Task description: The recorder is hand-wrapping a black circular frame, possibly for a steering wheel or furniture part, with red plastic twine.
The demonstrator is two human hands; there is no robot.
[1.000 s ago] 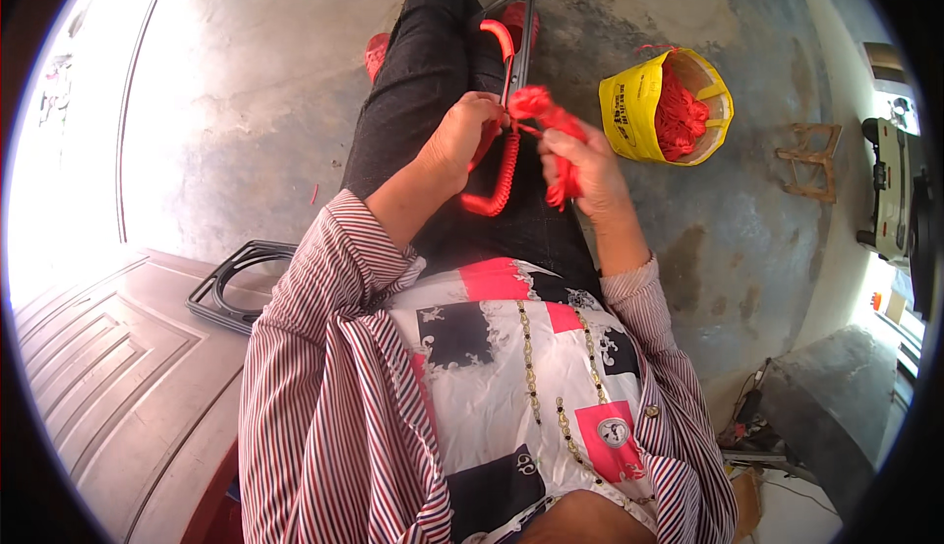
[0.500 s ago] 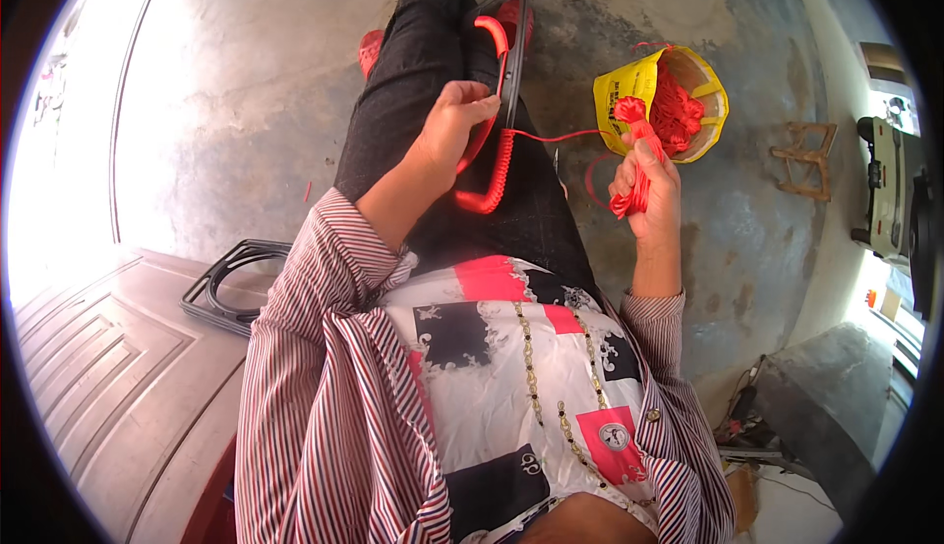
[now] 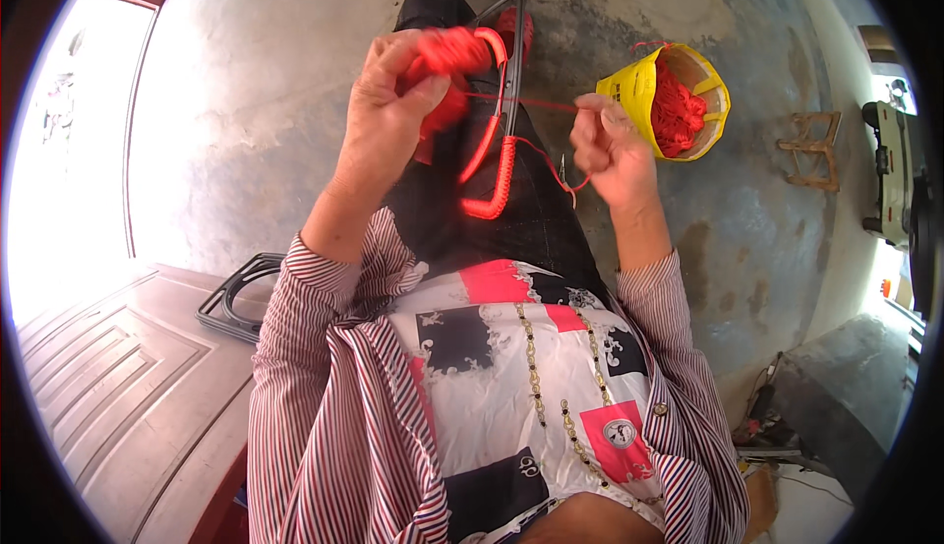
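Observation:
My left hand (image 3: 382, 101) is closed on a bundle of red cord (image 3: 450, 57), blurred by motion, above my legs. A taut red strand (image 3: 539, 102) runs from it to my right hand (image 3: 618, 151), whose thumb and fingers are pinched on the cord. Beneath that strand, a black frame (image 3: 516, 47) rests on my legs. Red cord is wound tightly around its curved inner part (image 3: 504, 175). From the winding, a loose cord leads down toward the right hand. Right of that hand, a yellow container (image 3: 634, 87) holds a heap of red cord (image 3: 677, 116).
Another black frame (image 3: 221, 313) lies on the panelled grey surface (image 3: 128, 367) at left. A small wooden stool (image 3: 821, 151) is on the concrete floor (image 3: 747, 239) at right. A grey box-like piece (image 3: 836, 377) occupies the lower right.
The cord bundle has passed from my right hand to my left, which has left the frame and risen. My right hand has shifted left and now pinches a strand.

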